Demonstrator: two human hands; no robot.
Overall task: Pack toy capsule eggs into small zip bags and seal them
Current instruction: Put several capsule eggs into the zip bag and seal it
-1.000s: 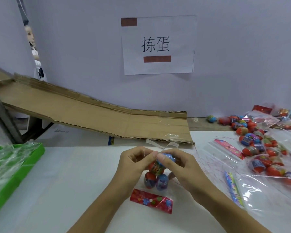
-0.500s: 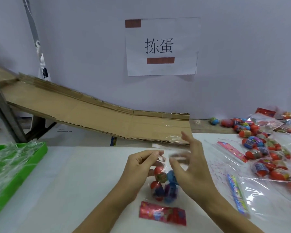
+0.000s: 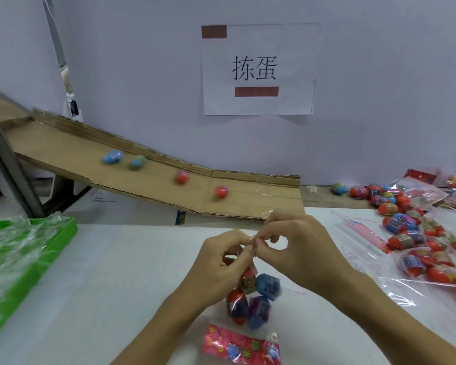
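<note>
A small clear zip bag (image 3: 250, 306) with a red printed header at its near end lies in front of me, holding several capsule eggs, red and blue. My left hand (image 3: 221, 264) and my right hand (image 3: 300, 248) meet above it, both pinching the bag's open top edge between thumb and fingers. Several more eggs (image 3: 221, 192) roll down the cardboard ramp (image 3: 248, 196), blurred by motion. A heap of loose eggs (image 3: 400, 222) and empty zip bags (image 3: 366, 230) lies at the right.
A green tray (image 3: 53, 241) lined with clear plastic stands at the left edge. The ramp's metal support (image 3: 8, 164) rises at the far left. A paper sign (image 3: 258, 69) hangs on the wall behind. Filled bags (image 3: 432, 270) spread over the table's right side.
My right hand dropped the last egg into the bag and came back to pinch its top edge beside my left hand. Several eggs have appeared rolling down the ramp.
</note>
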